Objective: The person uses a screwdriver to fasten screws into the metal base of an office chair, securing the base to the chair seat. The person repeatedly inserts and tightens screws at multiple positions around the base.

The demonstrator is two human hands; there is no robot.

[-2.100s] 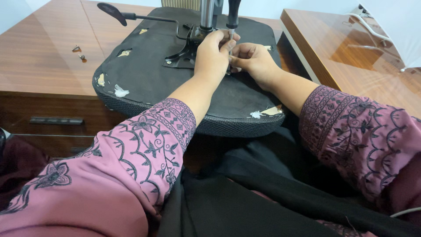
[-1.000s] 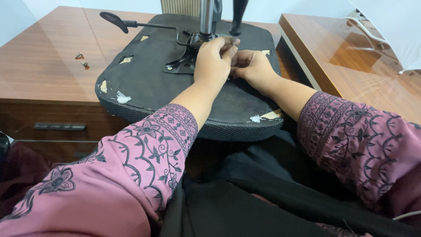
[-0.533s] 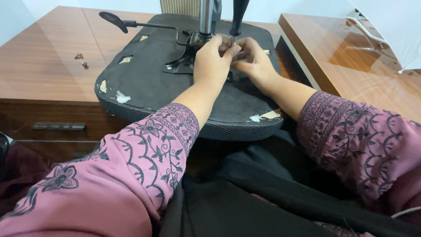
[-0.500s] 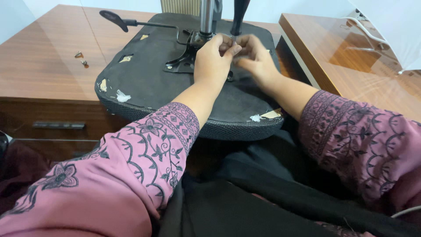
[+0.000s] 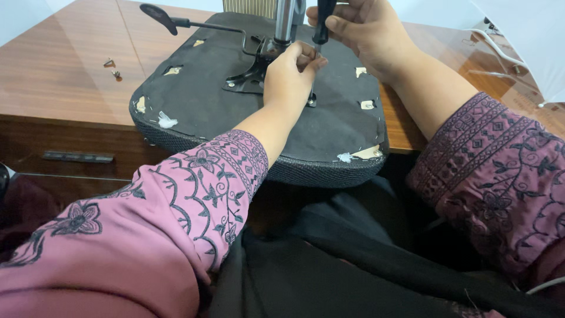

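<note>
An upturned black office chair seat (image 5: 212, 112) lies on a wooden desk (image 5: 65, 76), its metal mechanism plate (image 5: 259, 68) and chrome gas cylinder (image 5: 284, 20) pointing up. My right hand (image 5: 368, 29) grips the dark handle of a screwdriver (image 5: 322, 23) held upright. The screwdriver's shaft runs down to a screw (image 5: 311, 101) in the seat's underside. My left hand (image 5: 291, 76) pinches the shaft near its lower end, fingers closed around it.
A black adjustment lever (image 5: 168, 19) sticks out left from the mechanism. Two small loose screws (image 5: 112, 68) lie on the desk at the left. A second wooden desk (image 5: 506, 76) with white cables (image 5: 494, 41) stands at the right. Torn fabric patches dot the seat's edge.
My right hand has lifted off the seat and taken the screwdriver's handle above. My left hand stays by the mechanism, now steadying the shaft.
</note>
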